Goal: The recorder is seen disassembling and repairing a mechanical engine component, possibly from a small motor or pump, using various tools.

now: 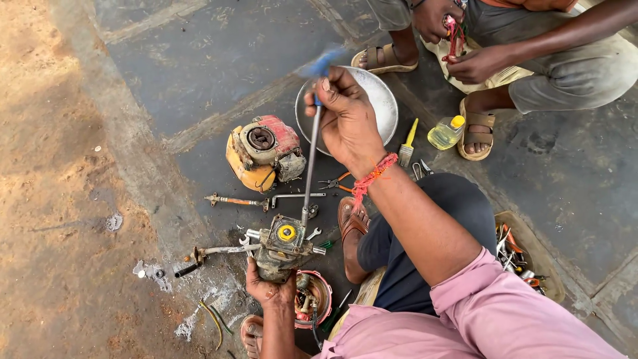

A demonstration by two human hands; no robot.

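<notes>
I am gripping the blue handle of a long screwdriver [310, 166] in my right hand [347, 123], fingers clenched around it, and I am pressing its tip down onto the top of a small grey pump body [282, 246] with a yellow round cap. My left hand [269, 287] is clasping that pump body from below, steadying it on the floor [199, 60]. Judging by how things lie, the work is partway along: the red and yellow engine [262, 151] is already sitting apart, beyond the pump and to the left of my right hand, and loose pipes and spanners are lying around the pump. The pump itself is still in one piece, so I judge the opening of it is still being done. A red bowl of small parts [314, 299] is resting just right of my left hand. A steel dish [379, 100] is lying under my right hand. Beyond it, another person's hands [465, 46] are busy with a small red piece.
</notes>
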